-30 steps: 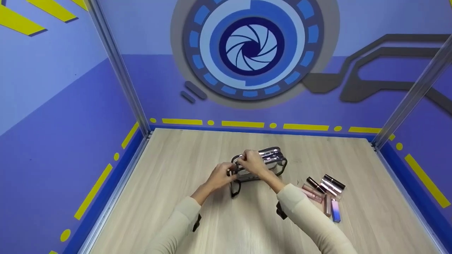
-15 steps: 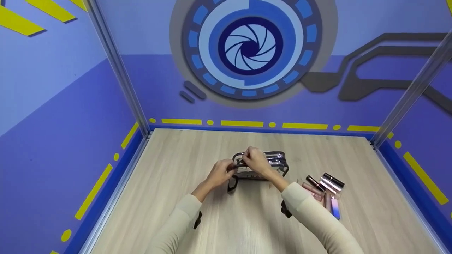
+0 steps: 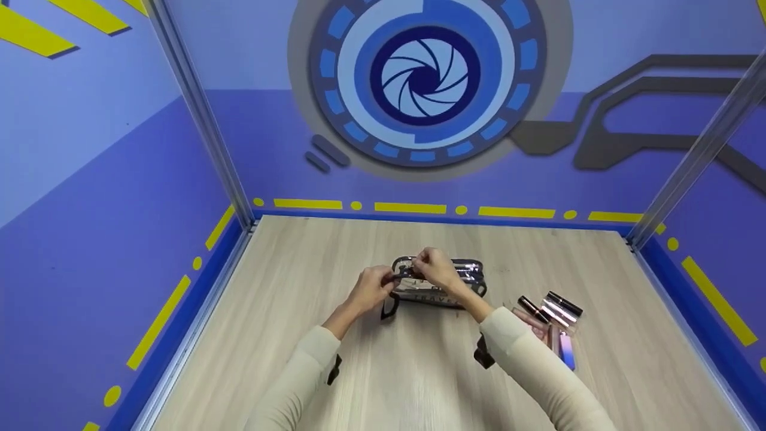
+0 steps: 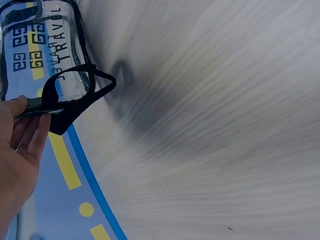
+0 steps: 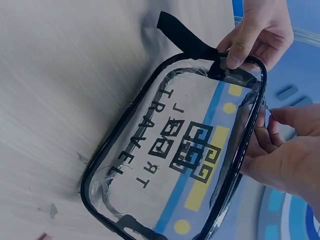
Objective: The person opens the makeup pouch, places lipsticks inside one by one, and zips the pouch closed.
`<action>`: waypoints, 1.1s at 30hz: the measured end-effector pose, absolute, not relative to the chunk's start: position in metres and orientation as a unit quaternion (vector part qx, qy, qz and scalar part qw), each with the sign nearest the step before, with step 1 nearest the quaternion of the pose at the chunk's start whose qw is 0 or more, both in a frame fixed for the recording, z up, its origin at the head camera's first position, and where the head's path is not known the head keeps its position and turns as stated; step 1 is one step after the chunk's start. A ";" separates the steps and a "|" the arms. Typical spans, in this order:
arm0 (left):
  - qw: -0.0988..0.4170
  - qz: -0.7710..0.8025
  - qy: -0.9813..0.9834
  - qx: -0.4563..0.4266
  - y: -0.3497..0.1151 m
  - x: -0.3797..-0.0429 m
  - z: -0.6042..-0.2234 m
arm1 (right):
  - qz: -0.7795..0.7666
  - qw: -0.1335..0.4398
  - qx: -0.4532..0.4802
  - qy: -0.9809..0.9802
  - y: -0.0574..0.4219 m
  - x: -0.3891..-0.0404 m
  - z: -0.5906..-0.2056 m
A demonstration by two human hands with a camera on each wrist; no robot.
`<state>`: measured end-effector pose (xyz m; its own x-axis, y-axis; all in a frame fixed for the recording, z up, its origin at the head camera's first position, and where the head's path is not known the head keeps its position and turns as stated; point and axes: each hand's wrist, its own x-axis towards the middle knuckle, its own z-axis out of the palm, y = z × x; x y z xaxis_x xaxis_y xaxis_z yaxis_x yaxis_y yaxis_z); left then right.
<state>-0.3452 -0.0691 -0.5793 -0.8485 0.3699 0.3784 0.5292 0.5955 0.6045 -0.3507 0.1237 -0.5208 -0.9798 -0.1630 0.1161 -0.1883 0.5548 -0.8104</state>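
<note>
A clear pouch (image 3: 431, 296) with black piping and TRAVEL lettering stands on the table in the head view. My left hand (image 3: 371, 287) pinches its left end, thumb on one side and fingers on the other, where a black strap loop (image 4: 102, 85) hangs off. At the top edge my right hand (image 3: 435, 269) bends over the pouch. In the right wrist view its thumb and forefinger pinch a small zipper pull (image 5: 267, 106), while the other fingers lie behind the edge. The pouch's see-through panel (image 5: 160, 130) shows the wall behind it and nothing inside.
Right of the pouch lies a loose group of cosmetics: a black tube (image 3: 532, 309), a silver tube with a black cap (image 3: 562, 308), a pink tube (image 3: 530, 319), a brownish tube (image 3: 554, 339) and a blue-purple one (image 3: 567, 352). Patterned walls (image 3: 383, 185) enclose the table.
Both hands stay at the pouch; the right hand has shifted slightly right along the top. The pouch has turned so its lettered front shows more, and the strap has swung left.
</note>
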 end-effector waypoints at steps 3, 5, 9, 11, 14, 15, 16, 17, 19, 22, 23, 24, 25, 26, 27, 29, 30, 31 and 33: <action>0.112 -0.365 -0.890 -0.249 -0.066 -0.343 -0.575 | 0.469 0.038 0.080 -0.879 0.126 -0.350 -0.524; 0.118 -0.356 -0.893 -0.249 -0.062 -0.345 -0.573 | 0.461 0.059 0.068 -0.883 0.130 -0.351 -0.526; 0.129 -0.351 -0.895 -0.243 -0.061 -0.347 -0.574 | 0.426 0.091 0.058 -0.898 0.131 -0.350 -0.529; 0.133 -0.354 -0.894 -0.241 -0.063 -0.347 -0.578 | 0.409 0.105 0.061 -0.905 0.130 -0.349 -0.531; 0.135 -0.360 -0.891 -0.239 -0.067 -0.346 -0.586 | 0.376 0.126 0.069 -0.915 0.127 -0.346 -0.538; 0.136 -0.362 -0.890 -0.241 -0.068 -0.345 -0.589 | 0.363 0.132 0.073 -0.920 0.127 -0.345 -0.540; 0.135 -0.364 -0.889 -0.244 -0.069 -0.345 -0.592 | 0.350 0.136 0.076 -0.923 0.126 -0.344 -0.543; 0.134 -0.367 -0.888 -0.244 -0.070 -0.344 -0.594 | 0.338 0.140 0.078 -0.927 0.125 -0.344 -0.545; 0.132 -0.371 -0.885 -0.247 -0.071 -0.343 -0.596 | 0.322 0.142 0.082 -0.932 0.124 -0.343 -0.547; 0.133 -0.376 -0.882 -0.252 -0.073 -0.343 -0.596 | 0.314 0.147 0.088 -0.934 0.126 -0.343 -0.548; 0.133 -0.375 -0.882 -0.253 -0.073 -0.343 -0.596 | 0.316 0.148 0.090 -0.933 0.126 -0.343 -0.547; 0.133 -0.375 -0.881 -0.255 -0.073 -0.343 -0.595 | 0.319 0.148 0.092 -0.932 0.127 -0.344 -0.547; 0.135 -0.374 -0.881 -0.257 -0.074 -0.344 -0.595 | 0.322 0.148 0.094 -0.930 0.128 -0.344 -0.546; 0.136 -0.373 -0.880 -0.259 -0.074 -0.344 -0.594 | 0.324 0.149 0.096 -0.929 0.129 -0.344 -0.546; 0.138 -0.371 -0.880 -0.262 -0.074 -0.344 -0.594 | 0.329 0.148 0.098 -0.927 0.130 -0.344 -0.545; 0.137 -0.370 -0.880 -0.266 -0.074 -0.344 -0.592 | 0.335 0.144 0.097 -0.926 0.132 -0.344 -0.544; 0.137 -0.370 -0.879 -0.269 -0.073 -0.345 -0.592 | 0.337 0.142 0.096 -0.926 0.133 -0.344 -0.544; 0.136 -0.370 -0.878 -0.270 -0.073 -0.345 -0.591 | 0.340 0.141 0.096 -0.925 0.134 -0.344 -0.544; 0.133 -0.374 -0.876 -0.273 -0.073 -0.345 -0.590 | 0.344 0.138 0.096 -0.924 0.135 -0.344 -0.543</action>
